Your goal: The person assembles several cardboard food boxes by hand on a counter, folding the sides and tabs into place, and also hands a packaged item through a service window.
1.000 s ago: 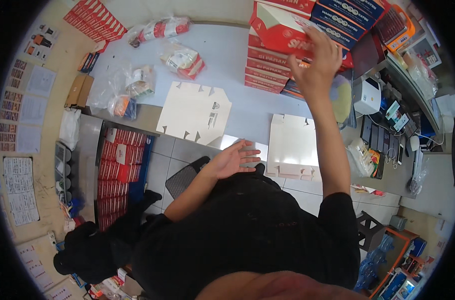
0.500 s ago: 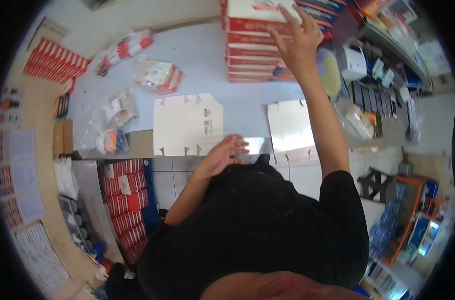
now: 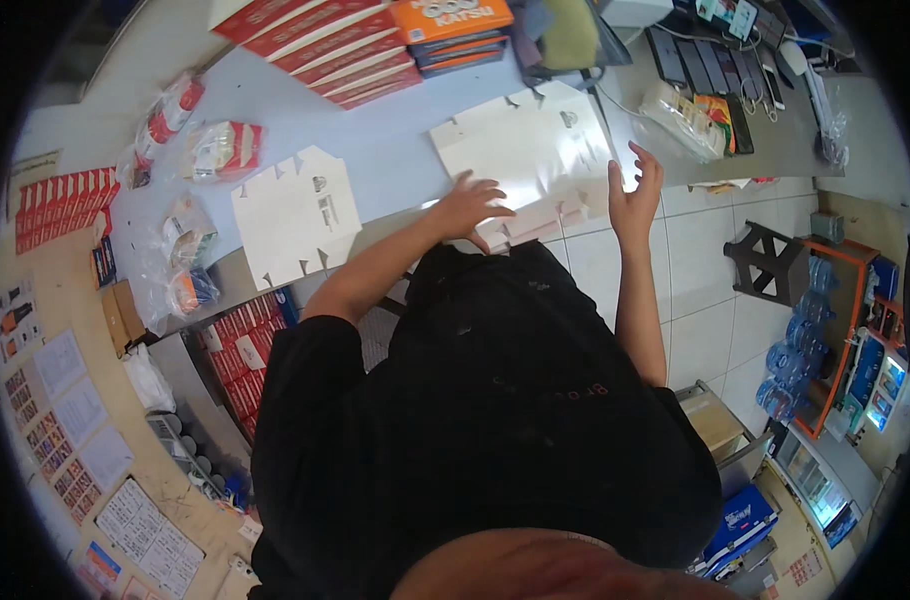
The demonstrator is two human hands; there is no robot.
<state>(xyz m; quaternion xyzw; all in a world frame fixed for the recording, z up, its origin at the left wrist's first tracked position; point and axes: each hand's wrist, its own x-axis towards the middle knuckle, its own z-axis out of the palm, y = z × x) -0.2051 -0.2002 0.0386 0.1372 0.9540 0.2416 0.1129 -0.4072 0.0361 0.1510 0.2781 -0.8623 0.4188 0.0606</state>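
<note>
A flat white cardboard box blank [image 3: 523, 135] with notched edges lies on the light table [image 3: 400, 130] in front of me, its near part reaching to the table's edge. My left hand [image 3: 469, 210] is over its near left part with the fingers spread, holding nothing that I can see; whether it touches the card is unclear. Just off the blank's right edge, my right hand [image 3: 636, 195] is raised with fingers apart and nothing in it. To the left rests a second white blank [image 3: 297, 215], cut along its edges.
Red-and-white boxes [image 3: 340, 50] stand stacked at the back, beside orange boxes [image 3: 450, 22]. Plastic-wrapped packets [image 3: 223, 150] lie at the table's left. Several phones [image 3: 710, 65] and a clear-wrapped pack [image 3: 680, 120] occupy the right. A dark stool [image 3: 770, 262] stands on the tiled floor.
My right hand has come down from the top of the box stack to beside the right blank. My left hand has moved to that blank's near side. The view has turned rightward.
</note>
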